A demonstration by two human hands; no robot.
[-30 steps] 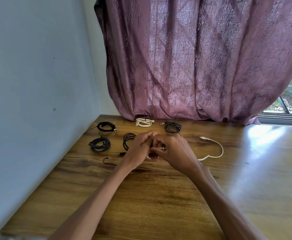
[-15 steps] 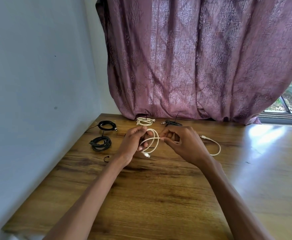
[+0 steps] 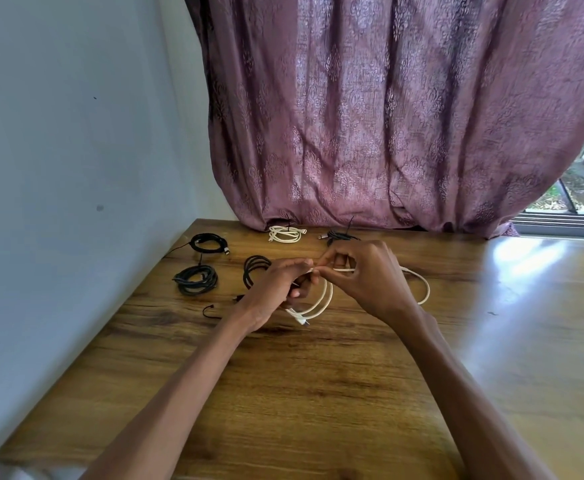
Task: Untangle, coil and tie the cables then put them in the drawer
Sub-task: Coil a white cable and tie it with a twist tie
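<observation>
Left hand (image 3: 276, 289) is gripping white cable (image 3: 321, 299) loops; right hand (image 3: 366, 275) is pinching its strand, both hovering above table (image 3: 318, 393).

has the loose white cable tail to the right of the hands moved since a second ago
Yes. The white cable tail has been drawn in toward the right hand, away from the table's right side.

The wooden table (image 3: 318, 393) stands with its left edge against a wall and its far edge under a curtain. Along the far edge lie a coiled white cable (image 3: 285, 233) and, to its right, a black cable bundle (image 3: 339, 235). Nearer the left edge lie three black coils: one at the back (image 3: 209, 243), one in front of it (image 3: 195, 279), one beside them (image 3: 254, 271), and a small black tie (image 3: 210, 311) just in front.
</observation>
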